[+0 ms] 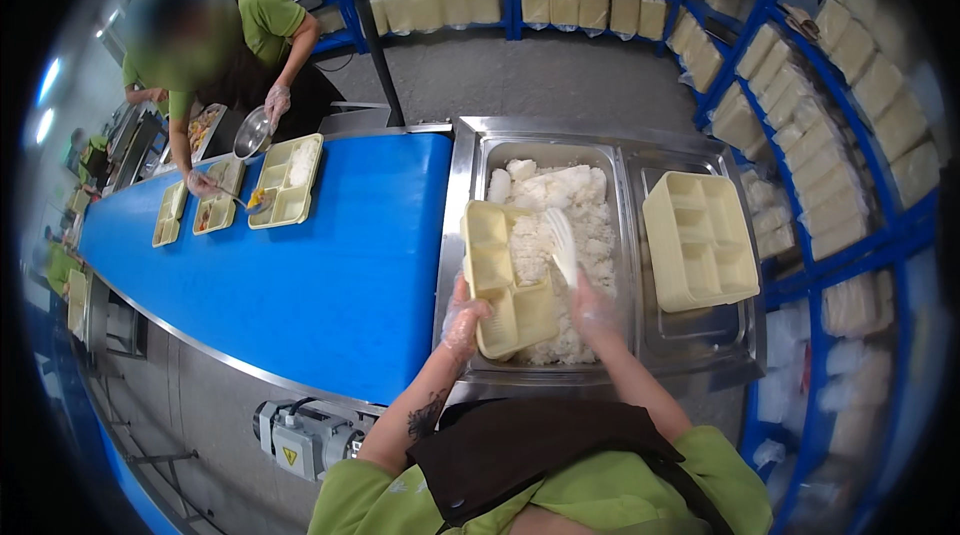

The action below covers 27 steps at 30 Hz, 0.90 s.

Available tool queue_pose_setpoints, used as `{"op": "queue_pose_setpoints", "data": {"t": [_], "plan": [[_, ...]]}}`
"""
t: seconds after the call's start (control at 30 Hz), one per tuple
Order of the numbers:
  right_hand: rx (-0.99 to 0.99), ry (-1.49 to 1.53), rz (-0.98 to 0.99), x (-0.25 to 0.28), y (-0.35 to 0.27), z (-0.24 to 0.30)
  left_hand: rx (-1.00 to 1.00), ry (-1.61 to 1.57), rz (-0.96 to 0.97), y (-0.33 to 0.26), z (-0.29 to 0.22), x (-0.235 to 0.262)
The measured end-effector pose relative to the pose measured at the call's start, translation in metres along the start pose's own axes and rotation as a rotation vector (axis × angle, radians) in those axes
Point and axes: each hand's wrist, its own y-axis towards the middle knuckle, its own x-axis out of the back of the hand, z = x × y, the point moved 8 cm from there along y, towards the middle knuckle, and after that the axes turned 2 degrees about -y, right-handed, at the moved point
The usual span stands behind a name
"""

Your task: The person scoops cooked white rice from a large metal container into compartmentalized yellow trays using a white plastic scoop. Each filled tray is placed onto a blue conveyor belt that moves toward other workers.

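Note:
My left hand, in a clear glove, is closed on the near left edge of a pale yellow compartment tray. The tray is tilted above the left side of a steel pan full of white rice. In my gloved right hand is a white rice paddle, its ridged blade slightly blurred over the rice beside the tray. The tray's compartments look bare, though the paddle side is hard to make out. The fingers of my right hand are partly hidden round the handle.
A stack of matching trays stands right of the rice. Leftward runs a blue conveyor belt carrying several trays, one with rice. Across it, a co-worker holds a spoon and metal bowl. Blue shelves hold packed trays.

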Motion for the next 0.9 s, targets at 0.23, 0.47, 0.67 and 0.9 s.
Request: {"op": "queue_pose_setpoints", "data": {"t": [0.23, 0.47, 0.67, 0.9], "plan": [[-0.198, 0.2, 0.164, 0.009, 0.001, 0.024, 0.046, -0.014, 0.022, 0.001, -0.003, -0.015], [-0.376, 1.218, 0.405, -0.016, -0.013, -0.01, 0.255, -0.277, 0.045, 0.001, 0.028, 0.034], [-0.354, 1.116, 0.548, -0.031, -0.019, 0.007, 0.18, -0.232, 0.028, -0.008, 0.019, 0.037], [-0.249, 0.488, 0.153, -0.011, 0.009, -0.069, 0.215, -0.323, -0.078, -0.03, 0.006, 0.088]]}}
